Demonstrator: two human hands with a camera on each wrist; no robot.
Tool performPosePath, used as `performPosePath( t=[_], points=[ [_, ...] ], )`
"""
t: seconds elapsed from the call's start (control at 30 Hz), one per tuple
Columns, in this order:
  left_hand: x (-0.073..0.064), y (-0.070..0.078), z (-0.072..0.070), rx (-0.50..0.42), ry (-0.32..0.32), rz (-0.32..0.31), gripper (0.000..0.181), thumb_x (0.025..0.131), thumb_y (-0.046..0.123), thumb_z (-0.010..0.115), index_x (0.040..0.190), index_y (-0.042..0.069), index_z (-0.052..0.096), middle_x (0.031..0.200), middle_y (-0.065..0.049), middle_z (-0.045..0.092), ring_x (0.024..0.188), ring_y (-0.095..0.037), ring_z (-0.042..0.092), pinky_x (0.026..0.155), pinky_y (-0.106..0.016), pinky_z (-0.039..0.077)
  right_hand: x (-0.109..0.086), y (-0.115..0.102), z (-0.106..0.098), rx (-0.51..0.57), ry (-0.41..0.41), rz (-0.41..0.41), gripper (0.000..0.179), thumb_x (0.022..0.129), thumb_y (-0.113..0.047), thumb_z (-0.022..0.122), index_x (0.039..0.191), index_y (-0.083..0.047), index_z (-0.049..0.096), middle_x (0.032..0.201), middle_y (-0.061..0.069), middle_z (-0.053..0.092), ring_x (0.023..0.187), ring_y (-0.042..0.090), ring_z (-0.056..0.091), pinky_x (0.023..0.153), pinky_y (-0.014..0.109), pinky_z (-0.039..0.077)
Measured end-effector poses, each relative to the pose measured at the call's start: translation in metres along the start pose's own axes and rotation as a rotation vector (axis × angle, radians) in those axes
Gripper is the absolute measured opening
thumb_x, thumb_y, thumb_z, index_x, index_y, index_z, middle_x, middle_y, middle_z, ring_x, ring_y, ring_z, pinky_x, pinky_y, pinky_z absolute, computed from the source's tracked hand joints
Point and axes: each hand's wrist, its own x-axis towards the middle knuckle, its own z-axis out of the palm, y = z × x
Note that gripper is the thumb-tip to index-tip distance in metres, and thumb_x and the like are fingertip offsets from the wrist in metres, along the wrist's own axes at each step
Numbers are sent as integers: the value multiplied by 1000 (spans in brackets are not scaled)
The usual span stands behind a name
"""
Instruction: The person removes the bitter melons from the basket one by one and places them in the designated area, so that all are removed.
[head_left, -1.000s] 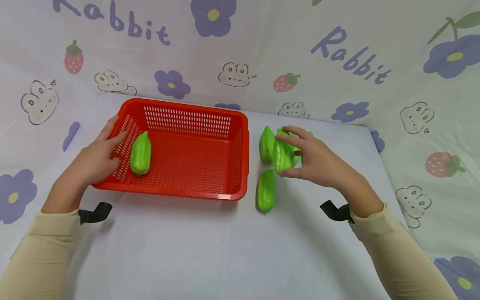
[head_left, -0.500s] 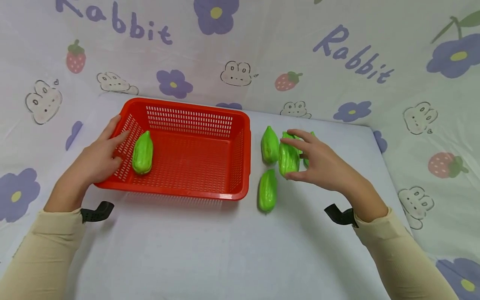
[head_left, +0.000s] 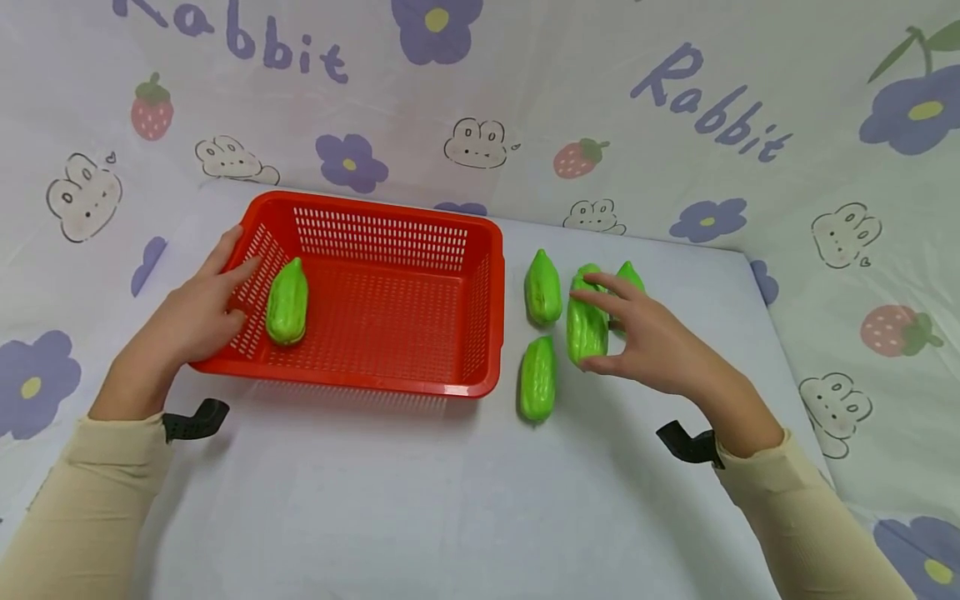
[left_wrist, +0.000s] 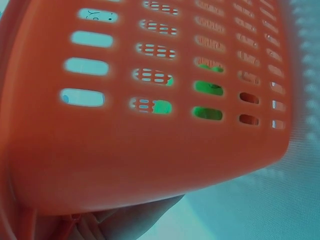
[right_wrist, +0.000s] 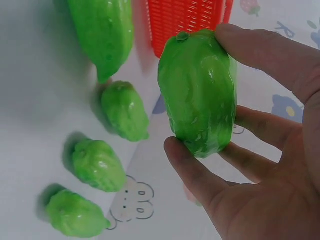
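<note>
At the left end of a red plastic basket [head_left: 375, 383], my left hand [head_left: 197, 321] grips the rim, fingers lying along it and thumb toward the inside. One green bitter melon [head_left: 287, 304] lies in the basket near that hand; bits of it show through the slots in the left wrist view. My right hand [head_left: 656, 342] holds another bitter melon [right_wrist: 200, 90] between thumb and fingertips, raised over the table right of the basket. Beneath and around it, several more bitter melons lie on the table, one [head_left: 543, 287] near the basket's right side and one [head_left: 537, 379] closer to me.
A further bitter melon [head_left: 628, 275] shows partly behind my right hand, and the right wrist view has several in a rough row. The table [head_left: 390, 500] has a white cover. A printed cloth [head_left: 510, 83] with rabbits, flowers and strawberries hangs behind and beside it.
My right hand has moved a little to the right and toward me with the bitter melon held, away from the melon beside the basket. My left hand has kept its place on the basket.
</note>
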Motion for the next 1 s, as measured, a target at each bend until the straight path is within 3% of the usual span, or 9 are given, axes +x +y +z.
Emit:
performPosePath(
  t=[0.23, 0.43, 0.83, 1.0],
  points=[
    [1, 1, 0, -7, -1, 0, 80, 92, -6, 52, 168, -3, 27, 180, -4, -19, 139, -61, 42, 82, -57, 59, -7, 5, 5, 5, -6, 24, 84, 87, -18, 92, 160, -7, 53, 174, 17, 29, 145, 42, 50, 105, 58, 55],
    [1, -1, 0, -2, 3, 0, 81, 92, -6, 52, 169, -2, 27, 180, -2, -19, 135, -60, 45, 75, -48, 58, -12, 11, 10, 25, -10, 49, 85, 87, -17, 91, 161, -7, 52, 174, 18, 29, 144, 44, 51, 104, 58, 55],
    [1, 0, -1, 4, -8, -9, 81, 92, -5, 50, 169, -2, 26, 180, -1, -21, 137, -61, 43, 81, -58, 59, -23, 26, 18, 20, -34, 65, 86, 86, -17, 92, 160, -5, 52, 172, 19, 32, 131, 44, 63, 101, 58, 57],
    [2, 2, -3, 2, -11, -11, 80, 92, -5, 50, 169, -2, 26, 180, -1, -21, 138, -61, 43, 83, -60, 59, -27, 31, 23, 7, -54, 80, 84, 86, -18, 91, 160, -5, 52, 172, 20, 32, 141, 47, 54, 105, 63, 53]
  ],
)
